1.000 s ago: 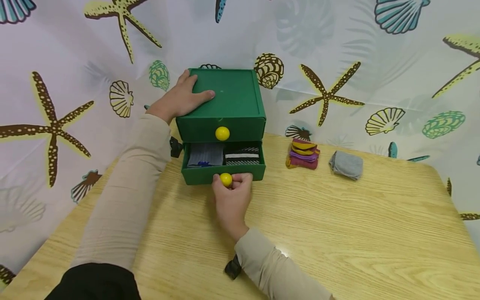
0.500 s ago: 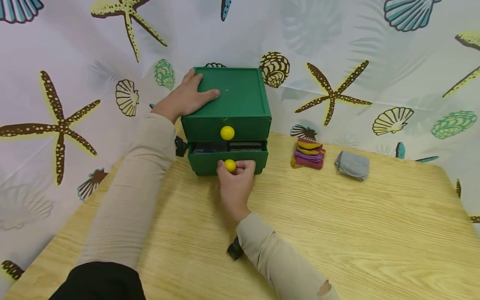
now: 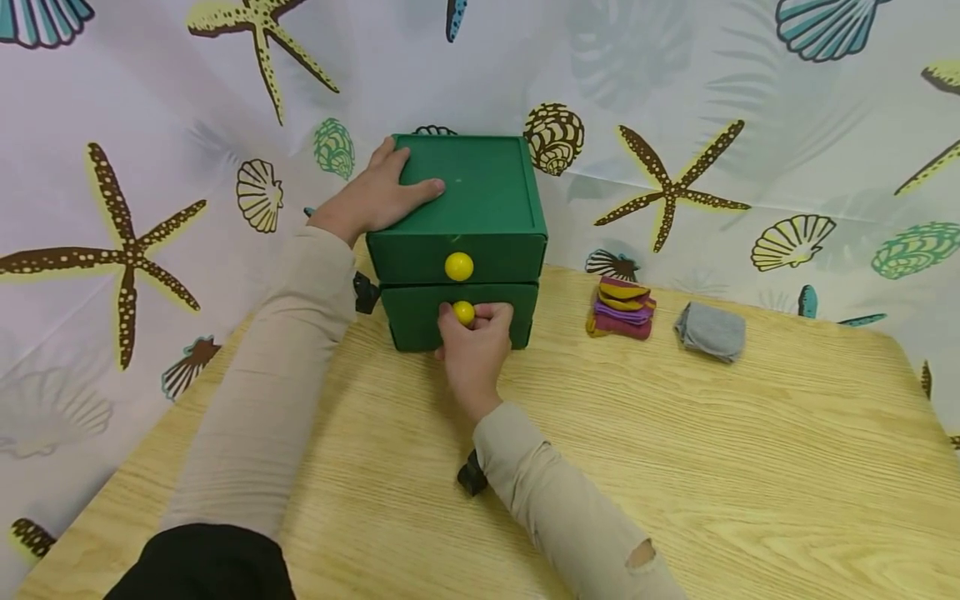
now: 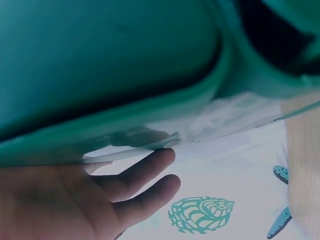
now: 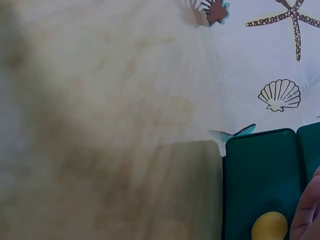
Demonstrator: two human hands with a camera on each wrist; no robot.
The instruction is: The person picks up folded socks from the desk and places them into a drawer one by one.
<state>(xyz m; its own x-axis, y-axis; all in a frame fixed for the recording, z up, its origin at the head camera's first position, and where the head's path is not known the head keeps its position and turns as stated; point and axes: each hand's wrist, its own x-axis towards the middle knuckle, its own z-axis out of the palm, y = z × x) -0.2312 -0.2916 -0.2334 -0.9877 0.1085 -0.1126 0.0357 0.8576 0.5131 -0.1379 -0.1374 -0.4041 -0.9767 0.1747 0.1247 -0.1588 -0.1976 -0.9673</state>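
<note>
A green two-drawer box stands at the back of the table, both drawer fronts in line with the cabinet. My left hand rests on the left part of its top, thumb spread over the lid and fingers along the left edge. In the left wrist view, the left hand lies along the green box's side with fingers extended. My right hand pinches the yellow knob of the lower drawer between thumb and fingers. Above it, the upper drawer's yellow knob is untouched.
Right of the box lie a folded maroon, purple and mustard cloth bundle and a folded grey cloth. A curtain with starfish and shells hangs close behind the box. The wooden table extends to the right.
My right hand has pushed the lower drawer inward until it sits shut, hiding the folded dark and striped items inside. My left hand has stayed on top of the box.
</note>
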